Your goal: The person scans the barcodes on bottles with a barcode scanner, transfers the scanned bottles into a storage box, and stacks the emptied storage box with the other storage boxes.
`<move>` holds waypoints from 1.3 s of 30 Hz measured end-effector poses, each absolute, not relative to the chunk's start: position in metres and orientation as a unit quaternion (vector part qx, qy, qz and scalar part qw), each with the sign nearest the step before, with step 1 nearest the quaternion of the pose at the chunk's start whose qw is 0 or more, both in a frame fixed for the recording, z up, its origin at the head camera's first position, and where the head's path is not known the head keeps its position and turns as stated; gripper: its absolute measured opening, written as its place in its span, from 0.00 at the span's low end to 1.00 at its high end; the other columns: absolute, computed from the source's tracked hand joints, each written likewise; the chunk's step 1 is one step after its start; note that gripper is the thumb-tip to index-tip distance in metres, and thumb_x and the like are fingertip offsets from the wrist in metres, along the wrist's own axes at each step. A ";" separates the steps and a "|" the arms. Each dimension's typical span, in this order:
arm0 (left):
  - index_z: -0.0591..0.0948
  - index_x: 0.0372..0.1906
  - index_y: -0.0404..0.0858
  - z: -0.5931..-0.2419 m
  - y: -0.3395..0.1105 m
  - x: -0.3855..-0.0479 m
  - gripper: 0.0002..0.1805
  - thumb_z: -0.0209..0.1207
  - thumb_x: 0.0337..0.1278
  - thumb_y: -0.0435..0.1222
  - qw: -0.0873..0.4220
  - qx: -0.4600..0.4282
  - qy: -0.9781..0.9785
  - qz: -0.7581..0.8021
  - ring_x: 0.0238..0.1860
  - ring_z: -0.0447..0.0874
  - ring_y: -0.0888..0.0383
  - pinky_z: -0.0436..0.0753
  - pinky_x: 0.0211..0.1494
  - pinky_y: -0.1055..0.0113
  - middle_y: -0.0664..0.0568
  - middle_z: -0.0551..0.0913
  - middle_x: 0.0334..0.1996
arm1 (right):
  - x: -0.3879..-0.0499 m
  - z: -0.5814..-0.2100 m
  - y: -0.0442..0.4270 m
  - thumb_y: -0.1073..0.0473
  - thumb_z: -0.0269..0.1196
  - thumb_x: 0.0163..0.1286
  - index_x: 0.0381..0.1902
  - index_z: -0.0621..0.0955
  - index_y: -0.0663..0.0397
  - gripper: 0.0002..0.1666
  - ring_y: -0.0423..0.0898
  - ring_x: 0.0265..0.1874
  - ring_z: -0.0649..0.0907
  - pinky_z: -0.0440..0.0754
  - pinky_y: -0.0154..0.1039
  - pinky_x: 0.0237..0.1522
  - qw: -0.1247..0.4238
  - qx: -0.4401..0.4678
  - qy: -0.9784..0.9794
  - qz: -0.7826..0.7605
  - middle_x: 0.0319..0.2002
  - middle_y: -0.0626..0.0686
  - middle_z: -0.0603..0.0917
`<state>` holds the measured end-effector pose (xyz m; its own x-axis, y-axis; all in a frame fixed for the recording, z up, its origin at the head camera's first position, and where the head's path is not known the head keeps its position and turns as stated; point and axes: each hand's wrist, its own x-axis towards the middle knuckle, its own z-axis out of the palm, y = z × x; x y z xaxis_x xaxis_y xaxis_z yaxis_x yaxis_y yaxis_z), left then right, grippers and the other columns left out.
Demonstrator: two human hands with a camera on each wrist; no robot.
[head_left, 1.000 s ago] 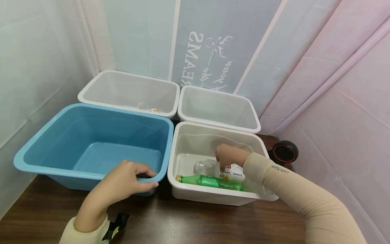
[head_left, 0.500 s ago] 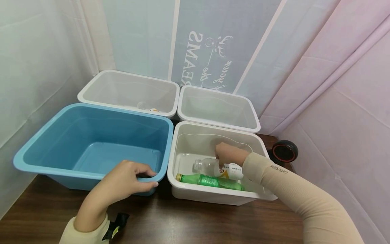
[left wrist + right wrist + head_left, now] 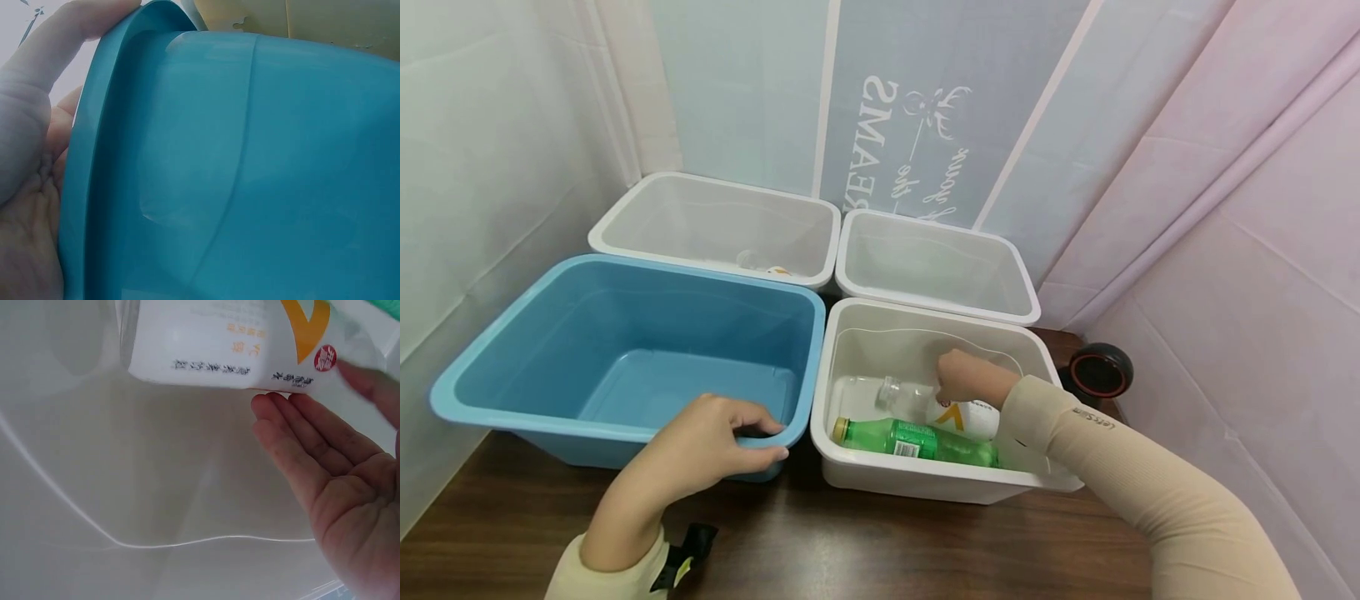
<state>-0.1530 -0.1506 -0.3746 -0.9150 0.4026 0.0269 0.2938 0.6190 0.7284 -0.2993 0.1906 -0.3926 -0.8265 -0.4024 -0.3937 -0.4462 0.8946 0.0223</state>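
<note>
My left hand (image 3: 711, 442) grips the right front corner of a blue plastic tub (image 3: 505, 417), thumb on the outer side of its rim; the left wrist view shows the hand around the rim (image 3: 94, 150). Inside the beige-white bin (image 3: 1045, 367) at front right, my right hand (image 3: 970, 377) holds a clear plastic bottle (image 3: 973, 419) lying on its side, its white label bearing an orange V. In the right wrist view, thumb and fingertips (image 3: 265, 409) touch either side of the labelled bottle (image 3: 206, 344). Alongside lies a green plastic bottle (image 3: 917, 439) with a gold cap.
Two more pale bins stand behind: the left one (image 3: 715, 187) holds a clear bottle with a partly visible label (image 3: 778, 271), the right one (image 3: 940, 223) borders the front bin. A black round object (image 3: 1101, 372) stands at right on the brown wooden table (image 3: 850, 542).
The clear bottle has turned about its length, bringing the orange V into view. The green bottle has rolled slightly, so a barcode shows. My left hand keeps its place on the tub.
</note>
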 end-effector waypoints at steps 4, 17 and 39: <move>0.90 0.41 0.48 -0.375 -0.151 -0.153 0.13 0.71 0.52 0.49 0.069 0.195 0.896 0.393 0.37 0.80 0.65 0.80 0.40 0.67 0.59 0.90 0.39 | -0.298 -0.395 0.189 0.57 0.78 0.50 0.26 0.84 0.56 0.13 0.43 0.23 0.78 0.78 0.37 0.31 0.219 -0.188 0.956 0.043 0.23 0.48 0.83; 0.90 0.41 0.48 -0.374 -0.151 -0.152 0.13 0.70 0.53 0.49 0.065 0.195 0.896 0.393 0.36 0.80 0.66 0.79 0.40 0.68 0.60 0.90 0.40 | -0.303 -0.402 0.196 0.60 0.79 0.49 0.31 0.84 0.60 0.16 0.44 0.27 0.79 0.78 0.37 0.31 0.212 -0.186 0.959 0.029 0.27 0.50 0.84; 0.89 0.42 0.48 -0.374 -0.151 -0.153 0.14 0.70 0.53 0.49 0.075 0.193 0.895 0.394 0.35 0.78 0.65 0.78 0.39 0.68 0.58 0.89 0.40 | -0.306 -0.409 0.205 0.59 0.78 0.50 0.27 0.83 0.55 0.13 0.42 0.21 0.75 0.71 0.35 0.25 0.245 -0.160 0.956 -0.020 0.22 0.49 0.79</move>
